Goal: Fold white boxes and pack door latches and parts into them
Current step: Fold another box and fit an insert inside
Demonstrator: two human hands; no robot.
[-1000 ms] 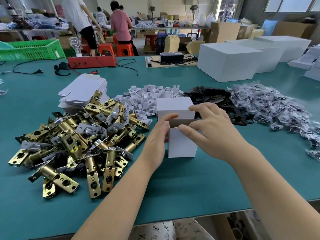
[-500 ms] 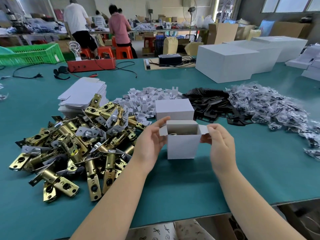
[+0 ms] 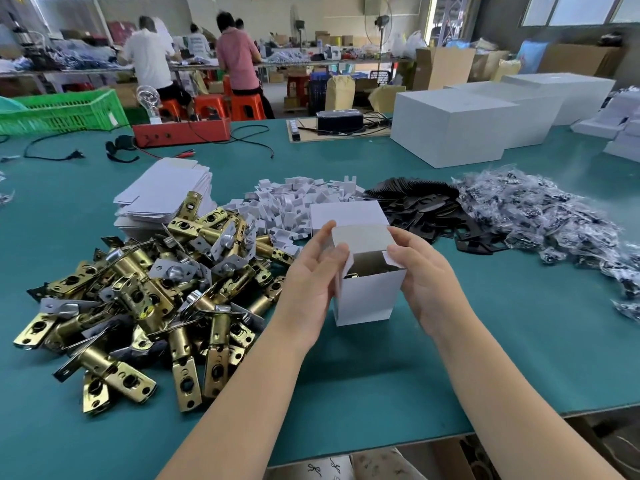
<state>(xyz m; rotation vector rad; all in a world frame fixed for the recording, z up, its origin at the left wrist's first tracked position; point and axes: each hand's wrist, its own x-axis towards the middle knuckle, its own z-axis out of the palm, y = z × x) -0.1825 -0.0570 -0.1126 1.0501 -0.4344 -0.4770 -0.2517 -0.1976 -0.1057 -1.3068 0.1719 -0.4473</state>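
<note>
Centrally, head view: I see the small white box (image 3: 369,296) upright on the green worktop (image 3: 519,341), top flap raised. Left hand (image 3: 311,271) and right hand (image 3: 427,275) flank it, fingers (image 3: 398,256) pinching its side flaps. Brass latches (image 3: 138,299) lie heaped just left.

A small white box (image 3: 369,294) stands upright on the green worktop (image 3: 398,368), its top lid flap raised at the back, with the left hand (image 3: 313,271) holding its left side and the right hand (image 3: 424,271) its right, fingers at the side flaps. Left of the box lies a heap of brass door latches (image 3: 138,296). Behind the box sits a closed white box (image 3: 348,216), with white card inserts (image 3: 294,199), black plates (image 3: 426,209) and bagged parts (image 3: 540,216) beyond it.
</note>
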